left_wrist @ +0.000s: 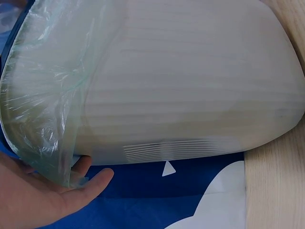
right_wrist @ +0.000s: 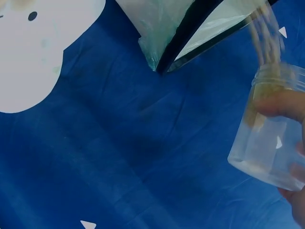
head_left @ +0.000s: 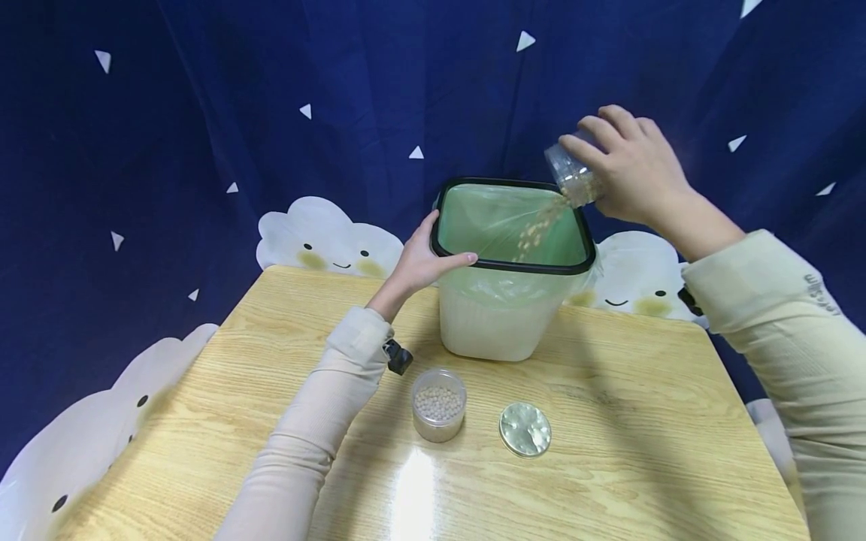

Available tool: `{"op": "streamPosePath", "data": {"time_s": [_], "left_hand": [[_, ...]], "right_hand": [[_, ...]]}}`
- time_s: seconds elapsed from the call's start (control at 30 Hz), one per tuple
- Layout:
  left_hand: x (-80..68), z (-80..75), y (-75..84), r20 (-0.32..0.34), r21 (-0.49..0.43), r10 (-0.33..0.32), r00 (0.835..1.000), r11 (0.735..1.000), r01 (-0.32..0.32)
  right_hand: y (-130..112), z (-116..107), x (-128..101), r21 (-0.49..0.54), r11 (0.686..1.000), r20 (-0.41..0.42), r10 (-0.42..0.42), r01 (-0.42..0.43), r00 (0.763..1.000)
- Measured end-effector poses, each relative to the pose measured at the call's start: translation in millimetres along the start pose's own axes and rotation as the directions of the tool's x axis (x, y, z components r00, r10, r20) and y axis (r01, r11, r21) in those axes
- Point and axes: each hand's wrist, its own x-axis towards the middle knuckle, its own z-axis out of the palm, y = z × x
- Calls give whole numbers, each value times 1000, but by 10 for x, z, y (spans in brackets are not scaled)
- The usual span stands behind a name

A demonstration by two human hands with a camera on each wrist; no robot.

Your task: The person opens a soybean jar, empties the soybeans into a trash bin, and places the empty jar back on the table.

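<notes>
Fingers of right hand (head_left: 636,169) curled round tilted clear jar (head_left: 571,176), beans (head_left: 534,229) mid-pour into lined bin (head_left: 514,263), left hand (head_left: 422,263) flat against its rim; second jar (head_left: 439,404) on table (head_left: 643,451) looks full, so roughly halfway.

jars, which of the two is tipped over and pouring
The jar gripped in the right hand, tilted above the bin with beans streaming out. The other jar stands upright on the table, full of pale beads.
</notes>
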Motion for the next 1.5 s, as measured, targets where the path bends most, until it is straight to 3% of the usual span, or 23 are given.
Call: {"op": "streamPosePath", "data": {"time_s": [0.47,0.77,0.97,1.5], "left_hand": [[10,5,-7,-8,7,6,1000,1000,-6],[23,9,-13,-10,3,8,1000,1000,-8],[28,20,-8,-10,2,9,1000,1000,-9],[35,45,1,-3,-1,12,1000,1000,-12]], "right_hand": [[-107,-67,64,-69,995,99,-62,69,993],[-76,-71,52,-31,998,-26,-52,51,998],[-102,-10,16,-48,996,61,-68,71,996],[-105,23,-42,-20,999,19,-31,31,999]]}}
